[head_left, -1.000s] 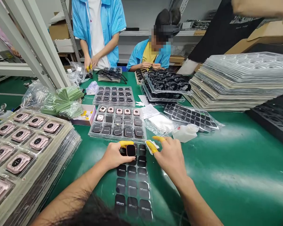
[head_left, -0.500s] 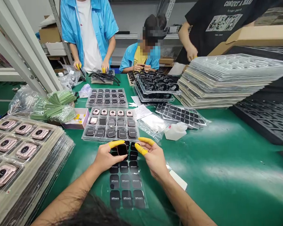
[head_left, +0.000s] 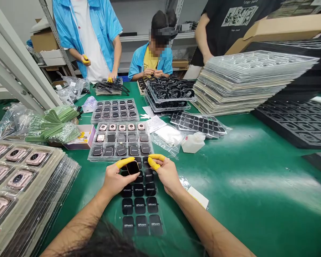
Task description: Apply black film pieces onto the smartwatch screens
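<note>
Between the yellow-cotted thumb and finger of my left hand (head_left: pixel 117 178) is a smartwatch case (head_left: pixel 133 167), its dark screen facing me. Beneath both hands lies a clear sheet of black screen films (head_left: pixel 139 206) printed with white lettering. My right hand (head_left: pixel 167 173), also in yellow finger cots, pinches at the edge of a black film (head_left: pixel 146 161) near the sheet's far right corner. Its fingertips partly cover that film, so whether it is lifted is hard to see. Just beyond stands a clear tray (head_left: pixel 121 142) of watch cases, several with lettered films on them.
Stacked trays of pink watch cases (head_left: pixel 18 178) rise at the left, near green straps (head_left: pixel 52 125). A white bottle (head_left: pixel 193 142) and more film sheets (head_left: pixel 198 124) lie right of centre. Tall tray stacks (head_left: pixel 246 85) stand at the back right. Co-workers (head_left: pixel 89 39) are across the table.
My right thumb and finger have come closer together at the film's edge. The view has shifted slightly, moving the scene left. The standing co-worker in blue has raised one hand.
</note>
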The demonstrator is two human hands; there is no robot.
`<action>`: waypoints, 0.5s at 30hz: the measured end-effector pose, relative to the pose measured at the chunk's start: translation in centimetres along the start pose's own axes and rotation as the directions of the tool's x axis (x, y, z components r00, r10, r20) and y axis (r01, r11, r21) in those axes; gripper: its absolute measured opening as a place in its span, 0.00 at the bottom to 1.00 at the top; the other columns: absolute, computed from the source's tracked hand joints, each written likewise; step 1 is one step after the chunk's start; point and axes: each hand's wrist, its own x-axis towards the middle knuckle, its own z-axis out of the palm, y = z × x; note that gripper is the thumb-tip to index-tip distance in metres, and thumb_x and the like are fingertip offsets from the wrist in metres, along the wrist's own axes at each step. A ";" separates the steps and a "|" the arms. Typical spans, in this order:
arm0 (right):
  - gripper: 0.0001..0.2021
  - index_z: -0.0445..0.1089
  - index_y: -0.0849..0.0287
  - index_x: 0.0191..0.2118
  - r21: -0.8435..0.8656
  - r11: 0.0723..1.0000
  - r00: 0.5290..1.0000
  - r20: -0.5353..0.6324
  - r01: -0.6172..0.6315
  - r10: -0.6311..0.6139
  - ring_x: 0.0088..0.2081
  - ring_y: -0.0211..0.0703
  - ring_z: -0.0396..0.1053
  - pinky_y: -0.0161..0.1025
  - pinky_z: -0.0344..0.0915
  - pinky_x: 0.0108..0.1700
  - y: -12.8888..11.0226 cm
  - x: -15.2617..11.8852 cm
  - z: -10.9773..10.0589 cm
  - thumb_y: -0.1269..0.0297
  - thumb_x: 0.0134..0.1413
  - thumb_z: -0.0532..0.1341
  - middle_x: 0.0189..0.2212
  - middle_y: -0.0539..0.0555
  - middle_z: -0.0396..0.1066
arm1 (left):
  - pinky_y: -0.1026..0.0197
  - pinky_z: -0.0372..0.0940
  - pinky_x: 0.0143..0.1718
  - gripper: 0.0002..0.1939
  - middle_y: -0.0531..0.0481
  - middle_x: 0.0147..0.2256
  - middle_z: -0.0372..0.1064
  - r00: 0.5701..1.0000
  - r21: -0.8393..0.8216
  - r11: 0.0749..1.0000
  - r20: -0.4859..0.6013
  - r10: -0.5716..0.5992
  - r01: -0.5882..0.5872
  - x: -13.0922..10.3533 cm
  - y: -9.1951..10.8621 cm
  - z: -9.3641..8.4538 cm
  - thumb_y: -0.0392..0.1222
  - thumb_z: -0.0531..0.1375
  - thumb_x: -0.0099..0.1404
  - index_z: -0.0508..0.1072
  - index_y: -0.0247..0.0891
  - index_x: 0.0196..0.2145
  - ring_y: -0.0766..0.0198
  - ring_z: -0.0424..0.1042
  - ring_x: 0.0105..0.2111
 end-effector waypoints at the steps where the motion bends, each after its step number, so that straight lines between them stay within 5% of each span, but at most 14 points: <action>1: 0.31 0.82 0.55 0.38 -0.017 0.999 0.999 -0.002 0.034 -0.034 0.38 0.50 0.79 0.47 0.76 0.43 0.1 0.0 0.1 0.37 0.33 0.83 0.36 0.56 0.84 | 0.53 0.83 0.50 0.22 0.46 0.41 0.88 0.998 -0.048 0.997 0.007 -0.065 0.066 0.1 0.1 0.1 0.43 0.79 0.52 0.88 0.40 0.46 0.53 0.87 0.39; 4: 0.25 0.81 0.53 0.34 -0.057 0.986 0.988 0.024 0.156 -0.155 0.41 0.52 0.78 0.50 0.75 0.49 0.1 0.2 0.0 0.37 0.39 0.82 0.37 0.56 0.83 | 0.50 0.82 0.53 0.32 0.43 0.45 0.88 0.953 -0.279 0.912 0.048 -0.300 0.301 0.6 0.5 0.2 0.45 0.81 0.49 0.85 0.37 0.52 0.51 0.87 0.44; 7: 0.24 0.80 0.52 0.28 -0.007 0.964 0.962 0.061 0.267 -0.266 0.48 0.53 0.77 0.51 0.72 0.54 -0.7 0.6 -0.8 0.38 0.38 0.82 0.48 0.58 0.82 | 0.47 0.81 0.55 0.37 0.40 0.48 0.87 0.884 -0.408 0.791 0.096 -0.458 0.455 1.1 0.6 0.2 0.47 0.83 0.47 0.83 0.36 0.54 0.49 0.86 0.47; 9: 0.24 0.80 0.50 0.27 0.088 0.960 0.962 0.034 0.267 -0.271 0.47 0.51 0.76 0.49 0.72 0.51 -1.7 0.7 -1.7 0.39 0.33 0.84 0.50 0.56 0.81 | 0.46 0.80 0.55 0.37 0.39 0.48 0.87 0.871 -0.379 0.788 0.124 -0.476 0.485 1.2 0.5 0.1 0.46 0.82 0.48 0.83 0.36 0.54 0.48 0.86 0.47; 11: 0.25 0.81 0.50 0.29 0.129 0.974 0.981 0.023 0.186 -0.190 0.38 0.45 0.73 0.44 0.71 0.42 -2.6 0.4 -2.5 0.40 0.30 0.85 0.42 0.54 0.82 | 0.46 0.79 0.56 0.35 0.40 0.48 0.87 0.883 -0.289 0.834 0.165 -0.440 0.470 1.1 0.4 0.0 0.45 0.82 0.49 0.83 0.36 0.55 0.48 0.86 0.48; 15: 0.28 0.84 0.53 0.38 -0.034 0.999 0.993 0.116 -0.002 0.006 0.28 0.39 0.66 0.39 0.65 0.32 -3.0 -1.2 -1.7 0.41 0.34 0.85 0.30 0.51 0.78 | 0.50 0.79 0.56 0.30 0.45 0.46 0.87 0.903 -0.052 0.930 0.262 -0.339 0.364 0.5 0.6 0.2 0.41 0.79 0.52 0.86 0.40 0.53 0.49 0.86 0.47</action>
